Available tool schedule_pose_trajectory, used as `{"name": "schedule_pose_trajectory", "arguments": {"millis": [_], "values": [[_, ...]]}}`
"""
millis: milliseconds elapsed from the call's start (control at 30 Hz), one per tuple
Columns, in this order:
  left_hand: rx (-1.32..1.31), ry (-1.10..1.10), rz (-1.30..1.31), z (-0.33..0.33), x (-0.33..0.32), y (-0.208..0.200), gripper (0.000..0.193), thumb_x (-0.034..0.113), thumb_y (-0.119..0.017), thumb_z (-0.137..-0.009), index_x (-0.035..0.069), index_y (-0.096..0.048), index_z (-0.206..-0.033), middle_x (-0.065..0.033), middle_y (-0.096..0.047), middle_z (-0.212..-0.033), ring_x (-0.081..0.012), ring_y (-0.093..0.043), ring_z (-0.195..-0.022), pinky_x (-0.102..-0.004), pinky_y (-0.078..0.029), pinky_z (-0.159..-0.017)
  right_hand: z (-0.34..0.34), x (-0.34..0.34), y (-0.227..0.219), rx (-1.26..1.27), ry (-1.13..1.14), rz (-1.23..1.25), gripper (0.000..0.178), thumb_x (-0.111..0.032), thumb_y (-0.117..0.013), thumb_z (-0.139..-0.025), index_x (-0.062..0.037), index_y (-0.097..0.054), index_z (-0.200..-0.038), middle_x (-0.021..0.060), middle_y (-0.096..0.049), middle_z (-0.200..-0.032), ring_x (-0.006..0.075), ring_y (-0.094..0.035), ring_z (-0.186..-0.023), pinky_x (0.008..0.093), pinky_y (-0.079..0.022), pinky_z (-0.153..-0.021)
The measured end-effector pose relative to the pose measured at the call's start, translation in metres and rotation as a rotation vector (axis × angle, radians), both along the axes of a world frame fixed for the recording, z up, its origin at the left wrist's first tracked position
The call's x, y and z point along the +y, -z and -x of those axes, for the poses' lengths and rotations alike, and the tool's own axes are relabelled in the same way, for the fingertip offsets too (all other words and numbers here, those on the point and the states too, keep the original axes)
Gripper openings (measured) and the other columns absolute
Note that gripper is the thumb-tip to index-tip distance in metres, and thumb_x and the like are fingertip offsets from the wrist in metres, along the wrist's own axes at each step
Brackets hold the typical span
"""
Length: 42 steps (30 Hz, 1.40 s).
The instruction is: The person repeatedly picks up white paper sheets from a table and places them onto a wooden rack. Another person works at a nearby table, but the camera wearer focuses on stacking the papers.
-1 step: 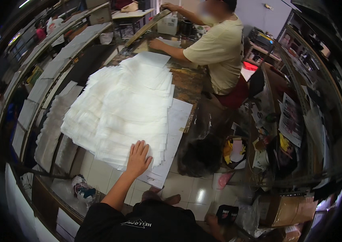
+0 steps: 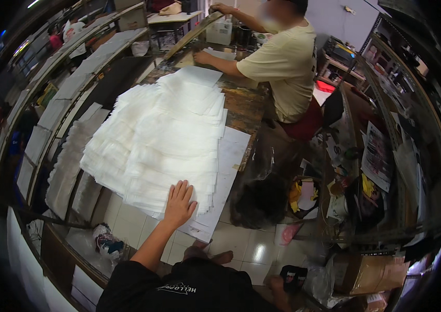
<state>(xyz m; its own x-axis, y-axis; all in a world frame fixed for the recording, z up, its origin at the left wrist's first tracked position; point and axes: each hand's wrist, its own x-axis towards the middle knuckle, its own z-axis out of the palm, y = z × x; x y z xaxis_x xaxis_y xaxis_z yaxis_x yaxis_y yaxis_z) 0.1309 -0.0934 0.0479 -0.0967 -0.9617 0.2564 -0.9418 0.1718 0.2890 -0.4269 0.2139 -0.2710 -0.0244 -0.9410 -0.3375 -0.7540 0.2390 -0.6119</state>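
My left hand [image 2: 180,203] lies flat with its fingers stretched out on the near edge of a large pile of thin white sheets [image 2: 171,138]. The sheets overlap in uneven, fanned layers. Under the pile, a white board or large paper [image 2: 231,156] shows along the right side. My right hand [image 2: 276,285] hangs low at the bottom of the view, beside a small black item with a light print [image 2: 293,277]. Its fingers are dim and partly hidden, so I cannot make out whether they hold anything.
Across the worn worktable [image 2: 244,106], a person in a pale yellow shirt [image 2: 280,65] holds a long curved strip [image 2: 194,34]. Racks with white panels [image 2: 69,86] line the left. Cluttered shelves [image 2: 381,145] stand at right, with a cardboard box [image 2: 373,273] below. A dark plastic-lined bin [image 2: 259,200] stands nearby.
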Motion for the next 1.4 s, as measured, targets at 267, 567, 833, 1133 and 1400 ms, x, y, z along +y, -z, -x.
{"name": "schedule_pose_trajectory", "arguments": {"millis": [267, 567, 833, 1133, 1400], "values": [[-0.015, -0.035, 0.045, -0.004, -0.004, 0.005, 0.059, 0.028, -0.061, -0.086, -0.001, -0.047, -0.135, -0.0223, -0.04, -0.146, -0.0383, -0.032, -0.138, -0.0526, -0.021, -0.115, -0.02, -0.096, -0.079, -0.435, 0.667, -0.259, 0.015, -0.015, -0.057, -0.089, -0.0018, -0.057, -0.096, 0.0092, -0.06, -0.069, 0.0216, -0.062, -0.054, 0.0334, -0.048, -0.044], [0.016, -0.038, 0.061, -0.004, -0.006, 0.01, 0.057, 0.03, -0.061, -0.085, 0.0, -0.05, -0.132, -0.0225, -0.042, -0.144, -0.0377, -0.034, -0.137, -0.0525, -0.021, -0.115, -0.089, -0.072, -0.095, -0.275, 0.322, -0.382, 0.026, -0.027, -0.06, -0.088, -0.002, -0.065, -0.09, 0.0125, -0.065, -0.073, 0.021, -0.065, -0.066, 0.0409, -0.053, -0.056], [0.251, -0.093, 0.218, -0.003, -0.035, -0.009, 0.04, 0.018, -0.065, -0.084, 0.002, -0.058, -0.12, -0.0148, -0.056, -0.123, -0.0337, -0.053, -0.112, -0.0461, -0.037, -0.098, -0.051, -0.048, 0.001, 0.367, -0.503, -0.151, 0.019, -0.02, -0.061, -0.081, -0.0037, -0.065, -0.074, 0.015, -0.067, -0.071, 0.0254, -0.07, -0.073, 0.0432, -0.054, -0.064], [0.014, -0.083, 0.395, -0.02, -0.163, -0.043, 0.046, 0.012, -0.067, -0.079, 0.003, -0.056, -0.123, -0.0152, -0.055, -0.122, -0.032, -0.051, -0.113, -0.0454, -0.042, -0.093, -0.1, -0.12, -0.115, -0.413, 0.684, -0.359, 0.026, -0.028, -0.055, -0.094, -0.0036, -0.063, -0.097, 0.008, -0.064, -0.074, 0.0175, -0.064, -0.06, 0.0295, -0.048, -0.047], [-0.263, -0.147, 0.079, -0.111, -0.28, -0.003, 0.03, 0.014, -0.058, -0.085, 0.007, -0.06, -0.114, -0.0132, -0.06, -0.117, -0.0302, -0.054, -0.115, -0.0468, -0.044, -0.095, -0.124, -0.086, -0.089, 0.064, 0.344, -0.183, 0.04, -0.037, -0.06, -0.088, 0.0021, -0.066, -0.092, 0.019, -0.068, -0.085, 0.0352, -0.068, -0.086, 0.0433, -0.053, -0.078]]}}
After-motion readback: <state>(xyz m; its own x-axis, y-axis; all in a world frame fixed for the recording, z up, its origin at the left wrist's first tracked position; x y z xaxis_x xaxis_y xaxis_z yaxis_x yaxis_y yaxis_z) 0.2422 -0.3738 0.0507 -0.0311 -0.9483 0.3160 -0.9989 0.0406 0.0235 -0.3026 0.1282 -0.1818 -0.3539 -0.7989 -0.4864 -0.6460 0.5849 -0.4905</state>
